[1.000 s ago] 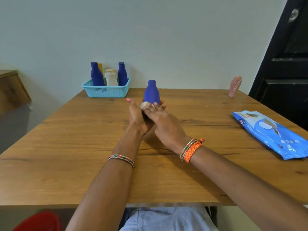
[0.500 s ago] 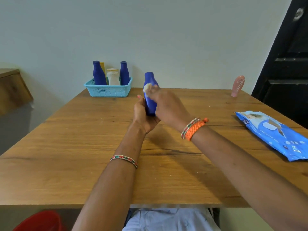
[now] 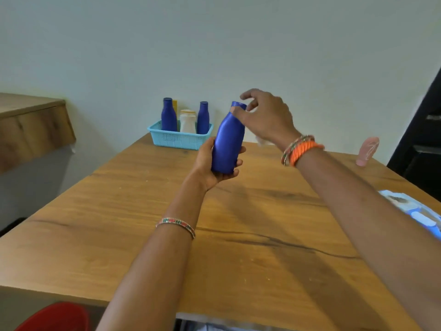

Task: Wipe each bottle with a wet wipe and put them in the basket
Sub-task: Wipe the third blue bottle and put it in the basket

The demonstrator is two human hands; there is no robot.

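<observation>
The wooden table [image 3: 250, 247] carries a light blue basket [image 3: 179, 139] at its far edge, beyond the fingers, with bottles standing inside. Above the table, the left hand [image 3: 210, 163] holds a blue bottle [image 3: 228, 142], fingers wrapped round its base. The right hand [image 3: 267, 115] touches the bottle's neck, fingers loosely curled; any wipe there is hard to tell.

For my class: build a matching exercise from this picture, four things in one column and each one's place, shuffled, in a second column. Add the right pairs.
Things
1. large blue bottle
2. white bottle
3. pink bottle
4. wet wipe pack

Places
A. flat on the table's right edge
B. gripped in the left hand
C. in the basket between two blue bottles
D. standing alone at the far right of the table

Pairs: 1-B, 2-C, 3-D, 4-A
</observation>
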